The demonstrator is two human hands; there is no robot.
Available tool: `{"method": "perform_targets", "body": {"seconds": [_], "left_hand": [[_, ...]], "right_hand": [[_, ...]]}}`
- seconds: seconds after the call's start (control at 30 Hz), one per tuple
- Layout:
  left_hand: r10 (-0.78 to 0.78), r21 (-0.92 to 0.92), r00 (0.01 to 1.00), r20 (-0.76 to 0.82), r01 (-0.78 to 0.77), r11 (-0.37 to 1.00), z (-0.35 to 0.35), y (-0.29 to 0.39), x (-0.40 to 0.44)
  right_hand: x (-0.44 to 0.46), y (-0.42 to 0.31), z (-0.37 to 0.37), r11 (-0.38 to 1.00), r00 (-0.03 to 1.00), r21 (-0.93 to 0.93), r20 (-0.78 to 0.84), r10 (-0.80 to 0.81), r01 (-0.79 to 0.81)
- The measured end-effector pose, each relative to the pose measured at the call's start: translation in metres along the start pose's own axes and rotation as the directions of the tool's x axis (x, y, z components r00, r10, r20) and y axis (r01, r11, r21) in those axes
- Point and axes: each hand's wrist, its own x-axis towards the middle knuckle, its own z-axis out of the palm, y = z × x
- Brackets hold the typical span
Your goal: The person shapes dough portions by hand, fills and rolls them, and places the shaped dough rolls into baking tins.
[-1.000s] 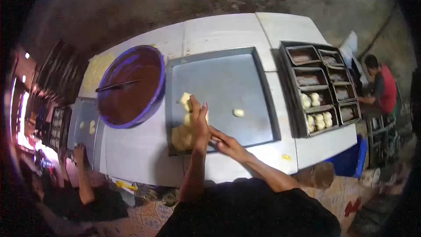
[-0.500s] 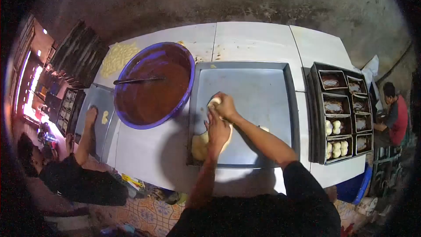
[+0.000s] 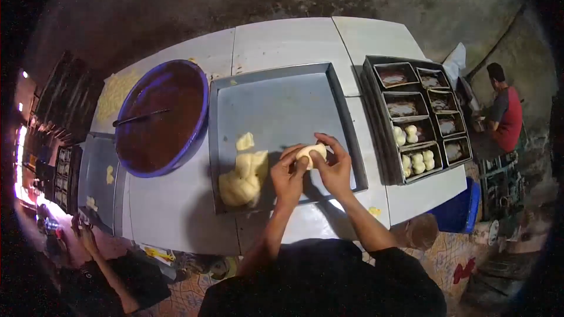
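Between my two hands is a small piece of pale dough (image 3: 311, 154), pinched by thumbs and fingers. My left hand (image 3: 288, 177) closes on its left side, my right hand (image 3: 333, 167) on its right. Both are over the lower right part of a shallow metal tray (image 3: 282, 103). A large lump of dough (image 3: 241, 183) lies in the tray's lower left corner, left of my left hand. Just above that lump sits a small separate dough piece (image 3: 245, 141).
Left of the tray stands a purple basin (image 3: 205, 105) of brown filling with a dark stick (image 3: 141, 117) in it. To the right are joined baking tins (image 3: 370, 82), two holding dough balls (image 3: 418, 162). One person (image 3: 106, 276) works at left; another (image 3: 505, 111) sits at far right.
My hands have moved right and toward me, off the large lump, and now hold a dough piece together. A small piece shows above the lump. The view has shifted to the right.
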Motion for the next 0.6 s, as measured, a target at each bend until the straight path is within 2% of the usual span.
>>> {"method": "perform_targets", "body": {"seconds": [0.03,0.07,0.1,0.13,0.17,0.2,0.23,0.27,0.3,0.37,0.4,0.43,0.47,0.5,0.53,0.57,0.6], "left_hand": [[-0.080,-0.041,0.991,-0.108,0.076,0.996,0.003,0.005,-0.010],[-0.080,-0.033,0.990,-0.117,0.077,0.997,-0.001,0.004,-0.016],[-0.052,-0.051,0.981,-0.186,0.044,0.998,-0.006,-0.002,-0.023],[-0.026,-0.066,0.967,-0.255,0.010,0.998,-0.012,-0.004,-0.029],[0.000,-0.011,0.972,-0.235,-0.002,1.000,-0.019,0.004,-0.032],[-0.076,0.005,0.984,-0.159,0.078,0.997,-0.026,0.013,-0.034],[-0.202,-0.297,0.978,-0.041,0.182,0.938,-0.036,0.009,-0.036],[-0.275,-0.557,0.955,0.111,0.289,0.779,-0.042,0.006,-0.038],[-0.279,-0.556,0.955,0.104,0.288,0.780,-0.045,0.008,-0.043],[-0.469,-0.804,0.882,0.036,0.304,0.511,-0.041,0.019,-0.044],[-0.459,-0.805,0.888,0.029,0.293,0.515,-0.045,0.022,-0.035],[-0.316,-0.868,0.911,0.265,0.368,0.333,-0.055,0.026,-0.026],[-0.119,-0.868,0.882,0.457,0.471,0.159,-0.068,0.031,-0.014],[-0.078,-0.800,0.875,0.477,0.469,0.374,-0.090,0.009,0.005],[-0.167,-0.813,0.937,0.307,0.350,0.466,-0.127,-0.024,0.031],[-0.141,-0.695,0.956,0.259,0.286,0.659,-0.148,0.001,0.069],[-0.153,-0.462,0.982,0.110,0.187,0.867,-0.174,0.024,0.104]], "right_hand": [[-0.007,0.001,0.004,0.999,0.999,-0.043,0.046,0.029,-0.027],[-0.014,0.004,0.007,0.995,0.994,-0.084,0.093,0.060,-0.053],[-0.017,0.025,0.008,0.987,0.987,-0.155,0.160,-0.021,0.047],[-0.016,0.023,0.009,0.989,0.985,-0.146,0.170,-0.011,0.037],[-0.010,0.019,0.010,0.986,0.981,-0.115,0.168,-0.098,0.119],[-0.007,0.013,0.012,0.977,0.969,-0.085,0.169,-0.182,0.198],[-0.010,-0.016,0.019,0.990,0.931,0.054,0.336,-0.139,0.128],[-0.015,0.004,0.028,0.967,0.834,0.086,0.491,-0.252,0.241],[-0.019,0.011,0.035,0.969,0.822,0.044,0.521,-0.229,0.242],[-0.018,0.020,0.041,0.964,0.802,0.001,0.555,-0.221,0.265],[-0.016,0.025,0.042,0.985,0.817,0.174,0.566,-0.111,0.013],[-0.018,0.035,0.043,0.912,0.801,0.329,0.599,-0.002,-0.244],[-0.025,0.084,0.038,0.752,0.636,0.311,0.750,0.180,-0.581],[-0.021,0.066,0.043,0.801,0.678,0.330,0.724,0.126,-0.501],[-0.014,0.046,0.049,0.843,0.711,0.346,0.701,0.060,-0.411],[-0.009,0.053,0.050,0.864,0.698,0.321,0.714,0.048,-0.388],[-0.007,0.057,0.053,0.835,0.745,0.380,0.665,0.051,-0.397]]}}
